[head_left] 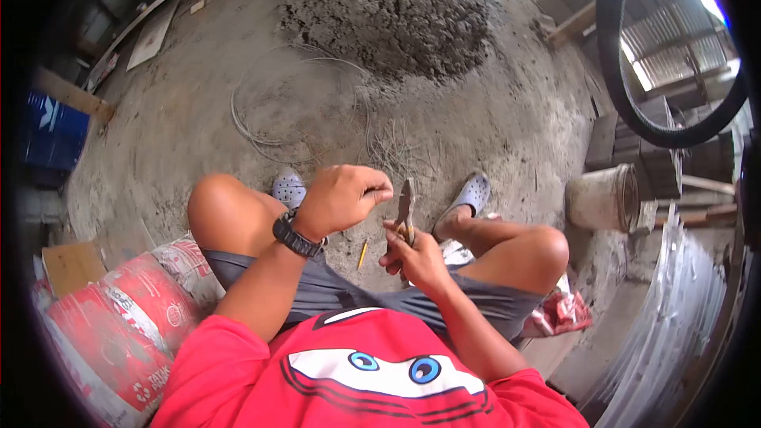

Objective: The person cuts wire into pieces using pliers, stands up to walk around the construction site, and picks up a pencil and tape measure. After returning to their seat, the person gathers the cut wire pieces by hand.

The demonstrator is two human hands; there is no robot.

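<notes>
My right hand (420, 260) grips a pair of pliers (406, 208) by the handles, jaws pointing up and away from me. Just left of the jaws, my left hand (342, 196), with a dark watch (296, 235) on its wrist, has thumb and forefinger pinched together. Whatever is in that pinch, perhaps nothing, is too small to make out. Beyond both hands a heap of short wire pieces (399, 149) lies on the ground. A loose coil of wire (241, 123) rests farther out to the left. Between my legs is a thin yellow stick, perhaps a pencil (362, 254).
A mound of wet grey mortar (396, 20) rises ahead. Red printed sacks (131, 313) are at my left. To the right stand a dirty bucket (596, 200) and stacked grey blocks (630, 162). A black strap or cable loop (674, 136) hangs at upper right.
</notes>
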